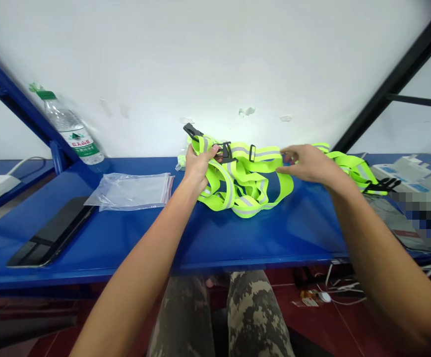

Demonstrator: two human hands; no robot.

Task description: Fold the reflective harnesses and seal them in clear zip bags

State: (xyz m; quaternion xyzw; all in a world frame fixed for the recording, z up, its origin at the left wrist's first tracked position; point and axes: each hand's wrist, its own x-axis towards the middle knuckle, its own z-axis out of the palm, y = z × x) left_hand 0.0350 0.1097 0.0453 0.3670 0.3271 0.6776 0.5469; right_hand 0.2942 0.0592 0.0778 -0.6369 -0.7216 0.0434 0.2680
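Note:
A tangle of fluorescent yellow-green reflective strap (247,201) with a grey stripe lies in loops over the blue tabletop. My left hand (199,168) is closed around its left part, next to a black plastic buckle (225,151). A second black buckle end (192,131) sticks up above that hand. On the upper band sits a black slider (252,152). My right hand (304,162) is at the right end of the loops, thumb and fingers apart around the strap's edge; I cannot tell whether it touches the strap.
Another yellow-green strap bundle (354,168) with black buckles lies behind my right forearm. Clear plastic bags (133,191), a black phone (53,230) and a water bottle (74,131) are on the left. The white wall (215,64) rises behind the blue table (133,243).

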